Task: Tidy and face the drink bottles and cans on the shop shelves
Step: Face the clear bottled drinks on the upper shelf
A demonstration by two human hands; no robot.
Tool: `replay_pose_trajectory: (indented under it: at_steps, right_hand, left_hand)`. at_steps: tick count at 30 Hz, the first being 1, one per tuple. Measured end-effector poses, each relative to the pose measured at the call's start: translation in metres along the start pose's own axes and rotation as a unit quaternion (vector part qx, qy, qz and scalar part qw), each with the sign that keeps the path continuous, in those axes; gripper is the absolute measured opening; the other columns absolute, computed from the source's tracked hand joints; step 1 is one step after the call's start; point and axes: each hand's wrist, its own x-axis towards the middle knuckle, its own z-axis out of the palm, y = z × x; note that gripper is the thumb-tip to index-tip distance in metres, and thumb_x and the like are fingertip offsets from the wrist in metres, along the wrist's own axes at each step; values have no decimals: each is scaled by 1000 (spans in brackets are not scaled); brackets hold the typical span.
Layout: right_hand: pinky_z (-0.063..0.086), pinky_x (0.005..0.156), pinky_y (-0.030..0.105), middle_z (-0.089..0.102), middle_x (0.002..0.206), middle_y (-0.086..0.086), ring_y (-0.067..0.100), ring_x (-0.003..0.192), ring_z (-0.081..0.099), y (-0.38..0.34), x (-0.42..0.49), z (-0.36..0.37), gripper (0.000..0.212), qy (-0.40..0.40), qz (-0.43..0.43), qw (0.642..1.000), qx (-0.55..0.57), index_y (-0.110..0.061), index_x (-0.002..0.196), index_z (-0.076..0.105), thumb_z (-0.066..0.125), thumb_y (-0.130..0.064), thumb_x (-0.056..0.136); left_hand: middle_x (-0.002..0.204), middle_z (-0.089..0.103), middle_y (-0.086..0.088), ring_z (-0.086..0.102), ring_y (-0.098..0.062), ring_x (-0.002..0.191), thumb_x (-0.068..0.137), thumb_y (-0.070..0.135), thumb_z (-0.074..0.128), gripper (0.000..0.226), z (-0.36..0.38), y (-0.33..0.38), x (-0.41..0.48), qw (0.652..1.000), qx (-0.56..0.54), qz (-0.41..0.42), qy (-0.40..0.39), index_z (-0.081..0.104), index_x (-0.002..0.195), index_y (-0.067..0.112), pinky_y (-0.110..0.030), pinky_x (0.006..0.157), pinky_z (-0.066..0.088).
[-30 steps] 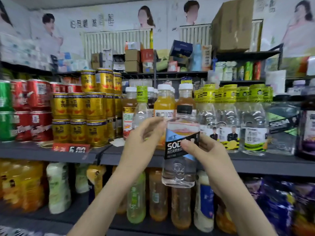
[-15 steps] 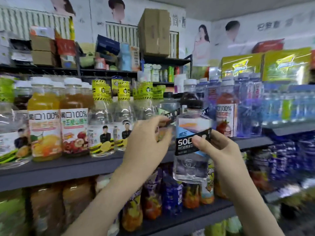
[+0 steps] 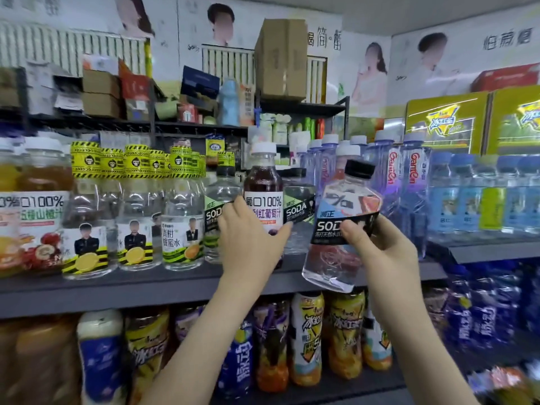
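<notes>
Currently right hand grips tilted black-capped soda bottle; left hand fingers curl round upright grape juice bottle.

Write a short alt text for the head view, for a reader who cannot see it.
The right hand holds a clear soda bottle with a black cap, tilted, before a grey shop shelf; the left hand grips a dark grape juice bottle standing on it among other drinks.
</notes>
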Motion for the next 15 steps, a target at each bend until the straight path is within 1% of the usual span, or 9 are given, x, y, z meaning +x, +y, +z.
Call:
replay_pose_trajectory:
  at_steps: [1, 2, 4, 5, 8, 11, 13, 14, 15]
  right_hand:
    - [50, 79, 21, 72, 93, -11, 12, 93, 64, 3, 1, 0, 18, -7, 6, 1000, 4, -24, 100, 68, 68, -30, 83]
    - [50, 81, 23, 72, 94, -11, 12, 94, 64, 6, 3, 1, 20, -12, 12, 1000, 9, -25, 102, 68, 68, -32, 82]
    - [52, 86, 33, 71, 96, -7, 16, 96, 64, 11, 6, 3, 22, -16, 19, 1000, 17, -25, 102, 67, 69, -33, 82]
    - [52, 87, 38, 71, 95, -4, 20, 95, 64, 13, 7, 4, 19, -15, 20, 999, 21, -25, 99, 68, 69, -32, 82]
    - [50, 89, 46, 70, 93, 2, 29, 96, 62, 16, 8, 6, 10, -8, 16, 1000, 22, -25, 90, 67, 69, -31, 82]
    - [49, 90, 49, 69, 93, 4, 32, 96, 61, 18, 8, 6, 9, -13, 13, 1000, 20, -24, 88, 67, 69, -31, 82]
    - [50, 90, 48, 70, 92, 2, 30, 95, 62, 20, 9, 8, 9, -16, 15, 1000, 16, -26, 90, 67, 68, -31, 83]
    - [50, 88, 48, 70, 91, 1, 30, 93, 62, 21, 9, 9, 10, -17, 15, 1000, 14, -26, 91, 67, 68, -32, 83]
    - [50, 86, 48, 69, 88, 0, 29, 89, 62, 21, 9, 11, 11, -16, 16, 1000, 15, -26, 92, 67, 68, -32, 83]
  left_hand:
    - [126, 39, -14, 37, -28, 115, 74, 57, 68, 88, 5, 2, 0, 1000, 15, -6, 3, 31, 131, 1, -33, 99, 31]
    - [125, 39, -15, 37, -28, 113, 74, 56, 68, 88, 8, 4, -1, 999, 33, -10, 8, 31, 130, 0, -34, 98, 31]
    - [124, 39, -16, 38, -29, 110, 76, 53, 67, 83, 12, 8, -3, 997, 67, -17, 17, 33, 127, -2, -35, 97, 31]
    - [123, 40, -17, 38, -30, 110, 76, 50, 68, 80, 13, 9, -3, 997, 69, -23, 20, 34, 125, -3, -36, 96, 32]
    - [122, 38, -16, 36, -29, 109, 72, 45, 70, 79, 14, 8, 0, 998, 19, -56, 6, 36, 124, -3, -37, 95, 32]
    - [119, 36, -12, 35, -28, 109, 70, 44, 71, 77, 12, 4, -3, 996, -50, -72, -3, 39, 126, 2, -34, 90, 32]
    - [116, 42, -9, 39, -27, 108, 68, 43, 73, 75, 7, -1, -6, 994, -92, -57, -2, 42, 126, 8, -32, 87, 34]
    - [113, 49, -6, 44, -27, 107, 66, 43, 74, 72, 4, -5, -8, 993, -112, -43, -1, 45, 123, 11, -34, 88, 38]
    - [107, 56, -4, 50, -27, 103, 64, 43, 75, 67, 1, -8, -9, 991, -134, -28, 1, 49, 118, 14, -39, 86, 44]
